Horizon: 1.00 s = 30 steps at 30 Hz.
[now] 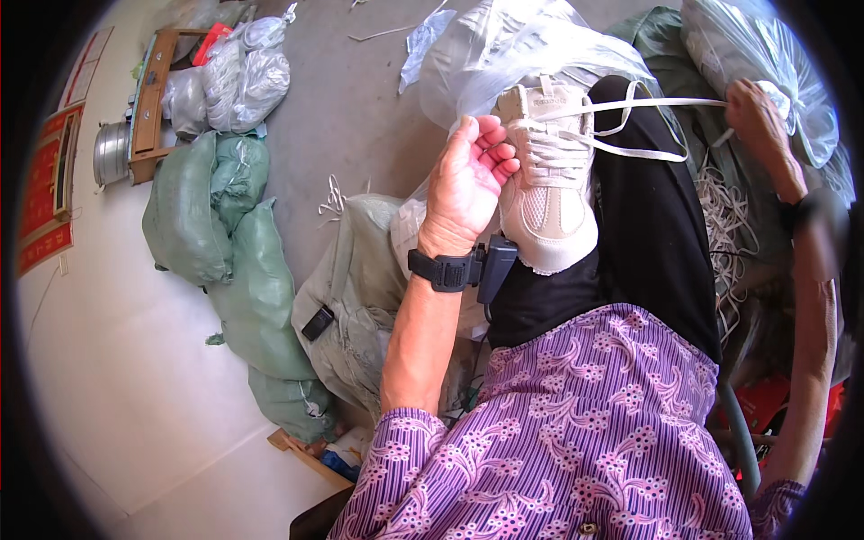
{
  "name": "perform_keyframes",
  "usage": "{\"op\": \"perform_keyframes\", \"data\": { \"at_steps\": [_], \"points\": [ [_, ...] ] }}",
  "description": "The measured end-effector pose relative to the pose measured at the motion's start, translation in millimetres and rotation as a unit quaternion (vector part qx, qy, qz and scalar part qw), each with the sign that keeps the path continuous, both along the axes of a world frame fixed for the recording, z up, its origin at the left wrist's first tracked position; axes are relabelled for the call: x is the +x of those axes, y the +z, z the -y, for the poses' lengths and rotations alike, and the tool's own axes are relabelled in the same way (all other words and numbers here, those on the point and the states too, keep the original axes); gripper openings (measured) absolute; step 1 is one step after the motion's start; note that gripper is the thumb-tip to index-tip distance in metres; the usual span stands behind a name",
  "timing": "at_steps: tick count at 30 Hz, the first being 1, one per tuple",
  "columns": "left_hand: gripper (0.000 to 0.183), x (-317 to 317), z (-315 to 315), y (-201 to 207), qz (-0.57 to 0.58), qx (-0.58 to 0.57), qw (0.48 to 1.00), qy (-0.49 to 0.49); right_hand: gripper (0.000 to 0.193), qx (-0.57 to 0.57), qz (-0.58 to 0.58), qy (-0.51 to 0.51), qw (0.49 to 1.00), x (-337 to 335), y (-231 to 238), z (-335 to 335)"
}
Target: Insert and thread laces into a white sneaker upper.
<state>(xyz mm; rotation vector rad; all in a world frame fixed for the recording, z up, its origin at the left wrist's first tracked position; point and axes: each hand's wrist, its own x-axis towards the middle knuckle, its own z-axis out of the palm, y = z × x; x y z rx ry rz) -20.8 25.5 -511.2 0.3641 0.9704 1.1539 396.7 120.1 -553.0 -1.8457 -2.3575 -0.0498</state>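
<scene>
A cream-beige sneaker (pixel 546 216) rests on my black-trousered lap, toe toward me, with white lacing across its tongue. My left hand (pixel 472 171) is beside the shoe's left side, palm up, its fingers loosely curled and nothing visible in them. The fingertips are at the shoe's edge; whether they touch it I cannot tell. Far out to the right, my right hand (pixel 760 126) grips the white shoelace (pixel 670 102), drawn nearly straight from the upper eyelets. Another stretch of lace hangs in a slack loop over my knee.
Clear plastic bags (pixel 765 54) lie at the upper right, above a tangle of white laces (pixel 724 225). Green sacks (pixel 261 288) are piled along the left wall. A wooden cabinet (pixel 153 99) with bags stands at the upper left. A pale sack (pixel 351 279) sits beside my left arm.
</scene>
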Motion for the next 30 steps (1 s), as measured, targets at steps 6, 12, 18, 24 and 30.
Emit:
{"op": "perform_keyframes", "data": {
  "at_steps": [6, 12, 18, 24, 30],
  "points": [
    [0.023, 0, 3, 17, -0.161, 0.063, 0.984, -0.038, 0.017, -0.055, 0.005, -0.070, 0.996, 5, -23, 3],
    [0.026, 36, -24, 39, -0.392, 0.123, 0.877, -0.248, 0.013, -0.019, -0.284, 0.132, 0.949, -101, 31, 29],
    [0.028, 52, -41, 50, -0.484, 0.121, 0.791, -0.354, 0.007, -0.017, -0.254, 0.264, 0.930, -165, 38, 43],
    [0.027, 65, -63, 49, -0.548, 0.107, 0.691, -0.459, 0.008, -0.010, -0.219, 0.245, 0.944, -175, 28, 44],
    [0.020, 64, -64, 37, -0.571, 0.162, 0.673, -0.442, 0.010, -0.023, -0.208, 0.234, 0.949, -175, 34, 47]
  ]
}}
